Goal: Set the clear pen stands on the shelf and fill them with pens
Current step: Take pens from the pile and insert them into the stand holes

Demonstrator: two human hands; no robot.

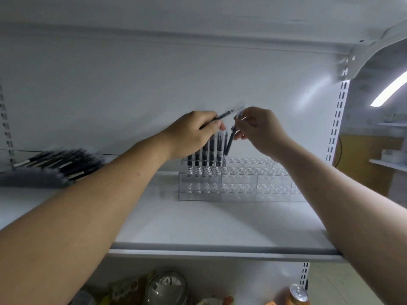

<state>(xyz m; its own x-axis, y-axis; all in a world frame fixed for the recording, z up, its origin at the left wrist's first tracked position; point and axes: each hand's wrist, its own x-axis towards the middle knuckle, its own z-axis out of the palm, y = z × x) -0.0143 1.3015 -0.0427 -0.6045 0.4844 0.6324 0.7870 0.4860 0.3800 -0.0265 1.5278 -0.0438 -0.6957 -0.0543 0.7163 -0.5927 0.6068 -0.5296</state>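
The shelf [198,221] and its back panel [154,84] are plain white. The pen stands [237,183] are clear, patterned with rows of round holes. The standing pens [204,153] are black, as are the clear-capped pen [222,114] in the left hand [193,133] and the slanted pen [229,143] in the right hand [259,130]. The heaped pens [57,161] are black with silvery bands. The uprights [337,119] are white with dark slots.

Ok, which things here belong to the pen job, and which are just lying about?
Job: stands, standing pens, spare pens, left hand holding upper pen, right hand pinching lower pen, shelf.
Lying about: can, packet, round glass item, all below the shelf.
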